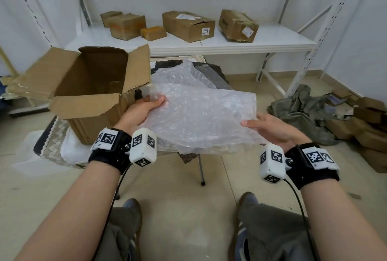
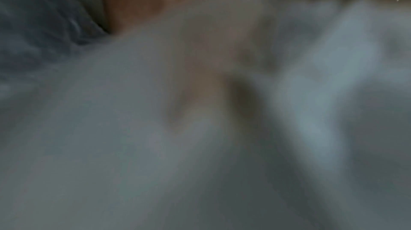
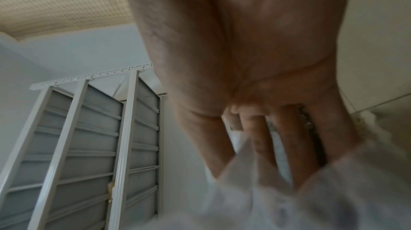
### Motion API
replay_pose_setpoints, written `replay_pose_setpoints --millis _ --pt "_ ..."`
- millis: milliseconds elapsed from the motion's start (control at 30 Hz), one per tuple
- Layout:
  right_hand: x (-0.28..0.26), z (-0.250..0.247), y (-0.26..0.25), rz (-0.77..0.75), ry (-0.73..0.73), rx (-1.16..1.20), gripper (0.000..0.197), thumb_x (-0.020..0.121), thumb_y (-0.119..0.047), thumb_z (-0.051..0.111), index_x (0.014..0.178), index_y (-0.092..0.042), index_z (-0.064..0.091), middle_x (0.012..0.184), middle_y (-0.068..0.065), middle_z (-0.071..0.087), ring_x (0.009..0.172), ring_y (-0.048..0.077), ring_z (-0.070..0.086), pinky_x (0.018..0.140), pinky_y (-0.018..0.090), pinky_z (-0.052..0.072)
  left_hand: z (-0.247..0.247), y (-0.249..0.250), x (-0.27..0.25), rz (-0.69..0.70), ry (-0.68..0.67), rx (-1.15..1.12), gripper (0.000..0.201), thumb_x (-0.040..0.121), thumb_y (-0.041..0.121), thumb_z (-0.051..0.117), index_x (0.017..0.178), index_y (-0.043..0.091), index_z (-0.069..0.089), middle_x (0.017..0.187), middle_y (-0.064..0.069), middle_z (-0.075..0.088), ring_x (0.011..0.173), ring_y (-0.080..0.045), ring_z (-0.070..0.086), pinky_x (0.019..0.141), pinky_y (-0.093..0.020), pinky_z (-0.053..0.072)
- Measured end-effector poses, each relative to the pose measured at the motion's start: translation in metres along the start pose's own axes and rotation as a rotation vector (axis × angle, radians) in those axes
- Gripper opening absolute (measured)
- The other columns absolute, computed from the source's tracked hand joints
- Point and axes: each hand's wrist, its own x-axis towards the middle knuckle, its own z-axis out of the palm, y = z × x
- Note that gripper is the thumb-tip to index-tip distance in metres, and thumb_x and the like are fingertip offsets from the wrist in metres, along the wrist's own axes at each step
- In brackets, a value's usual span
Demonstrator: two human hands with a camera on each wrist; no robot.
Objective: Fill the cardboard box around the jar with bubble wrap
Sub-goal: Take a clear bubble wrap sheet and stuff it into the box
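I hold a sheet of bubble wrap (image 1: 201, 114) between both hands above the bench (image 1: 219, 76). My left hand (image 1: 142, 110) has its grip pinching the sheet's left edge, thumb on top. My right hand (image 1: 272, 129) pinches the near right edge, fingers (image 3: 286, 146) underneath. The open cardboard box (image 1: 90, 97) stands on the left, flaps up, just beside my left hand; the clear jar (image 1: 114, 88) shows dimly inside it.
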Motion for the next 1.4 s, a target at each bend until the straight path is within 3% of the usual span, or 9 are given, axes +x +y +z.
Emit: replay_pose_setpoints --millis 133,267,400,500,633,733,933,1200,1400 --pt "0.002 -0.001 0.003 -0.055 0.075 0.049 0.046 0.09 0.005 0.061 0.135 -0.002 0.056 0.129 0.021 0.066 0.118 0.038 0.064 0.098 0.054 0.052 0.003 0.001 -0.007 -0.066 -0.162 0.123 0.028 0.091 0.032 0.065 0.114 0.018 0.066 0.105 -0.002 0.074 0.086 -0.008 0.074 0.066 -0.021 0.059" --pt "0.003 -0.005 0.002 -0.085 0.205 0.097 0.018 0.093 -0.002 0.062 0.11 -0.003 0.067 0.104 0.016 0.074 0.086 0.025 0.073 0.083 0.041 0.06 0.004 -0.003 -0.01 -0.144 -0.234 0.171 0.042 0.081 0.006 0.074 0.122 0.007 0.063 0.113 -0.012 0.073 0.104 -0.029 0.071 0.079 -0.04 0.06" --pt "0.007 -0.008 0.003 -0.12 0.329 0.008 0.011 0.094 -0.018 0.065 0.097 -0.007 0.068 0.089 0.007 0.072 0.075 0.018 0.067 0.07 0.031 0.06 0.007 -0.001 -0.008 -0.074 -0.074 0.026 0.032 0.081 0.004 0.075 0.112 0.005 0.067 0.102 -0.013 0.075 0.089 -0.026 0.074 0.068 -0.038 0.061" --pt "0.007 -0.008 0.005 -0.115 0.335 -0.004 0.026 0.092 -0.028 0.067 0.107 -0.007 0.069 0.094 0.009 0.074 0.079 0.02 0.069 0.074 0.034 0.059 0.013 -0.002 -0.008 0.001 -0.026 -0.019 0.008 0.086 0.01 0.072 0.094 0.007 0.07 0.091 -0.011 0.076 0.073 -0.02 0.075 0.06 -0.03 0.061" --pt "0.002 -0.008 0.007 -0.062 0.228 -0.062 0.056 0.078 -0.031 0.078 0.122 0.0 0.064 0.117 0.018 0.072 0.108 0.037 0.069 0.099 0.054 0.053 0.013 -0.004 -0.007 0.033 -0.004 0.008 0.023 0.09 0.027 0.069 0.1 0.006 0.069 0.085 -0.009 0.077 0.071 -0.018 0.075 0.055 -0.025 0.058" --pt "0.003 -0.005 0.009 -0.082 0.214 -0.042 0.039 0.087 -0.008 0.071 0.124 0.003 0.062 0.12 0.019 0.071 0.109 0.035 0.069 0.093 0.045 0.058 0.009 -0.005 -0.009 -0.001 -0.118 0.104 0.032 0.09 0.038 0.066 0.109 0.013 0.067 0.099 -0.006 0.077 0.086 -0.018 0.075 0.062 -0.025 0.059" --pt "0.005 -0.006 0.004 -0.142 0.287 0.049 0.028 0.092 -0.004 0.064 0.121 0.0 0.066 0.117 0.016 0.072 0.091 0.022 0.073 0.074 0.029 0.063 0.003 -0.009 -0.004 0.0 -0.212 0.107 0.035 0.081 0.004 0.072 0.116 0.002 0.065 0.111 -0.014 0.073 0.097 -0.024 0.073 0.075 -0.029 0.06" --pt "-0.001 0.005 0.001 -0.104 0.115 -0.116 0.047 0.085 -0.022 0.07 0.129 -0.01 0.062 0.119 0.009 0.074 0.113 0.031 0.068 0.098 0.046 0.055 0.0 -0.013 0.006 0.046 -0.159 0.011 0.045 0.09 0.02 0.069 0.132 0.011 0.056 0.127 -0.007 0.067 0.106 -0.02 0.068 0.071 -0.025 0.059" --pt "0.003 0.001 0.0 -0.146 0.068 0.025 0.041 0.095 -0.007 0.06 0.135 -0.012 0.059 0.123 0.009 0.071 0.109 0.025 0.07 0.088 0.031 0.06 0.003 -0.008 0.005 0.012 -0.195 -0.201 0.035 0.099 0.01 0.052 0.133 0.012 0.058 0.121 -0.007 0.071 0.105 -0.021 0.07 0.079 -0.027 0.06"
